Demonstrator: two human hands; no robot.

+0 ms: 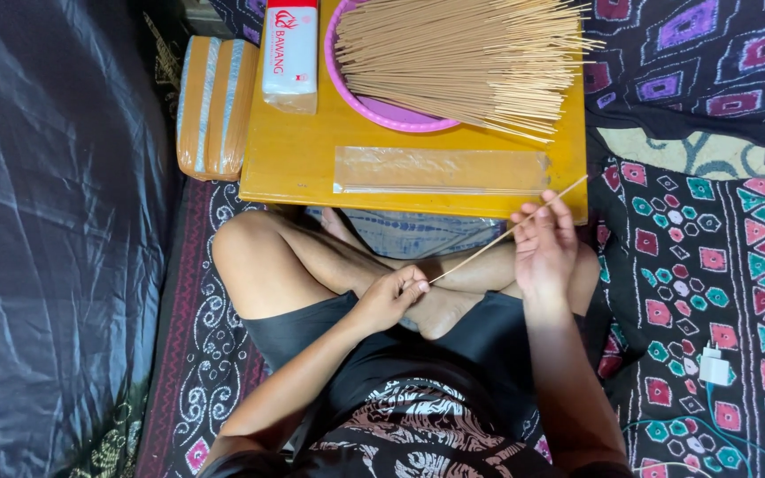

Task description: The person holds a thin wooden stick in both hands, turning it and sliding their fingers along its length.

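A thin tan stick (489, 247) runs slantwise between both hands above my crossed legs. My left hand (391, 296) pinches its lower end near my foot. My right hand (542, 243) holds the stick further up, fingers curled round it, and its tip pokes past them towards the table edge. A pink round basin (356, 93) full of many such sticks (462, 62) sits on the low yellow table (294, 150) in front of me. A long clear plastic sleeve (440, 170) lies flat on the table near its front edge.
A white and red packet (290, 53) lies on the table's left part. A folded striped cushion (214, 106) leans beside the table. Black plastic sheet (55, 239) covers the left. Patterned cloth (710, 265) spreads to the right, with a white charger (714, 365) on it.
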